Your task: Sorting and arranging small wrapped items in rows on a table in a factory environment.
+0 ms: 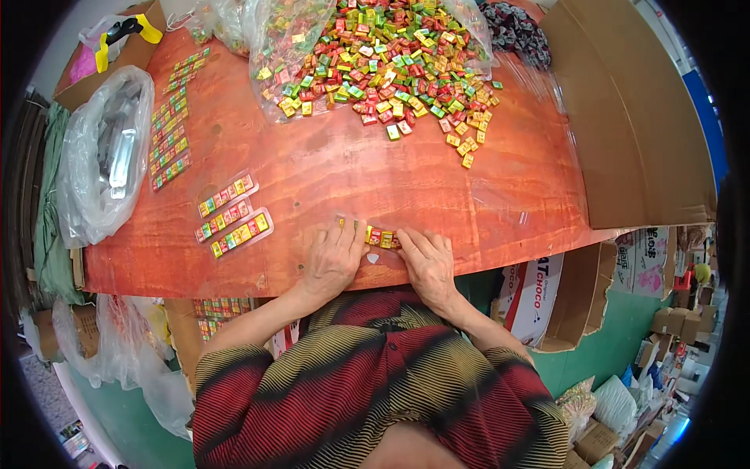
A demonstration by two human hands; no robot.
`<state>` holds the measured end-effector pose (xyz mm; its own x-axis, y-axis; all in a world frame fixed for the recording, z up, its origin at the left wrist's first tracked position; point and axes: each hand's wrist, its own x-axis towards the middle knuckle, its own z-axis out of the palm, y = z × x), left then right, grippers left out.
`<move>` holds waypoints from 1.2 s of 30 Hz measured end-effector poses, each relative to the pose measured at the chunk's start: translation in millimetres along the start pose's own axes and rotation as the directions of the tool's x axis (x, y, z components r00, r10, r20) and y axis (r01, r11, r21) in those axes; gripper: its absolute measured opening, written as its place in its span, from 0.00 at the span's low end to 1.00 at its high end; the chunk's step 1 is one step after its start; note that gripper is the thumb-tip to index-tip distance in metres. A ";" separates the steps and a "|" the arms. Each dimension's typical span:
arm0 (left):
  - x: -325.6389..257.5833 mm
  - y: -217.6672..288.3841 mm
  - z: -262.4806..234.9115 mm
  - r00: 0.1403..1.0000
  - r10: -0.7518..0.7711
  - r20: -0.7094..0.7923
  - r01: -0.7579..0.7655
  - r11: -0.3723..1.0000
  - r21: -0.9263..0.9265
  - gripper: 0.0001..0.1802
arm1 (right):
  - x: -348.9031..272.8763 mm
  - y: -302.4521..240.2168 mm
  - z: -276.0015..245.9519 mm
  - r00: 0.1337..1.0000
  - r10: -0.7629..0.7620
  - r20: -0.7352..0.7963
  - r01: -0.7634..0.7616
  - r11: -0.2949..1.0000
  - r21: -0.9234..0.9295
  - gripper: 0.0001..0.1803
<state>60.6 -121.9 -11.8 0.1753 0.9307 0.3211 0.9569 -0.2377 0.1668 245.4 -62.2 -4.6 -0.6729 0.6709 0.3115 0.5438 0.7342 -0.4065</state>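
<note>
Near six o'clock on the tabletop [500,168], bunched fingers of the left hand [334,256] and right hand [426,259] pinch a strip of small packets [382,238], hiding much of it; at twelve o'clock, clear plastic [264,39] veils part of a loose pile [391,70].

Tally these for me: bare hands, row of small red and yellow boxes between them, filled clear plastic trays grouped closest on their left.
Bare left hand and right hand: 2
Row of small red and yellow boxes: 1
Clear plastic trays of small multicoloured boxes: 3
Total: 6
</note>
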 end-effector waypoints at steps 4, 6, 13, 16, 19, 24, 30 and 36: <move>-11.7 3.0 0.4 1.000 -0.007 -0.025 0.009 0.998 0.064 0.28 | -13.3 -5.2 12.0 0.998 -0.022 -0.059 0.027 0.996 0.085 0.22; -15.2 2.5 2.3 0.999 -0.038 -0.031 0.039 0.999 0.032 0.29 | -19.4 -6.5 16.8 0.999 -0.022 -0.037 0.026 0.994 0.102 0.22; -8.4 2.9 -0.4 0.998 -0.058 -0.004 0.058 0.998 -0.030 0.32 | -27.3 -12.9 22.3 0.989 -0.074 0.131 0.070 0.997 0.038 0.28; -8.9 5.1 1.4 0.995 -0.093 0.030 0.094 0.995 -0.040 0.31 | -23.7 -13.8 25.3 0.984 -0.013 0.177 0.014 1.000 -0.006 0.33; -9.2 4.6 0.4 0.992 -0.114 0.055 0.116 0.992 -0.047 0.32 | -17.3 -17.2 16.6 0.973 0.020 0.229 -0.025 1.000 0.017 0.38; -4.8 3.5 -3.6 0.996 -0.042 0.082 0.046 0.998 -0.052 0.35 | -4.4 -16.0 12.5 0.962 -0.016 0.271 0.015 1.000 0.003 0.43; -1.7 -8.6 -4.5 0.966 -0.090 0.242 0.119 0.987 -0.106 0.36 | 14.8 -23.3 22.8 0.950 -0.073 0.303 0.073 0.997 0.009 0.43; -13.6 -21.7 -14.2 0.944 -0.247 0.219 0.251 0.968 0.011 0.38 | 22.7 29.3 -10.0 0.969 -0.018 -0.246 0.053 0.989 0.138 0.21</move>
<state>34.1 -133.3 -6.5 -0.0204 0.9981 0.0574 0.9729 0.0066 0.2313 251.1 -24.4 -0.8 -0.5386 0.6627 0.5202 0.4327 0.7474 -0.5041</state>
